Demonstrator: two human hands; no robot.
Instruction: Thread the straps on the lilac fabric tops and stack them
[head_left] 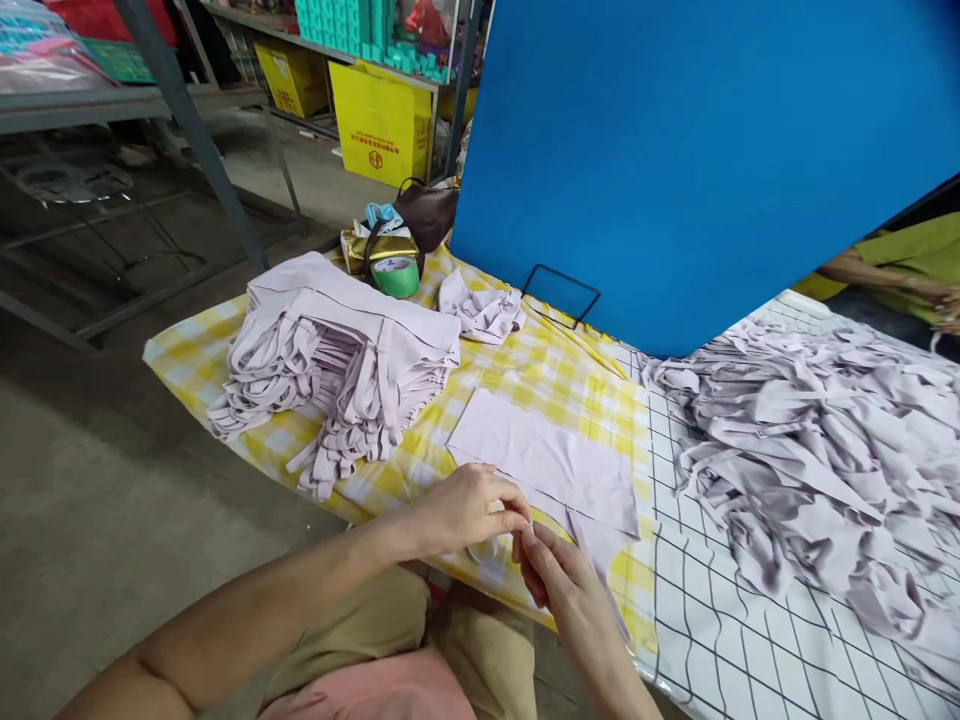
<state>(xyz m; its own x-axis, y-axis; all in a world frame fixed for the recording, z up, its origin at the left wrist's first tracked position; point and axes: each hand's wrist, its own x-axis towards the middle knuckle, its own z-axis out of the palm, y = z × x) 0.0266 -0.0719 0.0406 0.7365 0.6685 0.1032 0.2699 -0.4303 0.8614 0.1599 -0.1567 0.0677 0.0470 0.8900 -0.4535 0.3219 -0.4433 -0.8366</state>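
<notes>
A pale lilac fabric piece (551, 460) lies spread on the yellow checked cloth, its narrow straps hanging toward the front edge. Over its near side, my left hand (472, 510) and my right hand (562, 575) meet with fingertips pinched together. A tiny pale bit shows between the fingertips, probably part of the fabric or a strap, but it is too small to make out. To the left is a thick stack of similar lilac pieces (337, 310) with looped straps. Behind the spread piece sits a crumpled lilac piece (480, 308).
A large heap of lilac fabric (817, 450) covers the grid-patterned cloth at right. A big blue panel (675, 160) stands behind, beside a black wire stand (562, 295). Green tape (395, 277) and a dark bag (427, 213) sit at the back. Another person's arm (885, 275) shows far right.
</notes>
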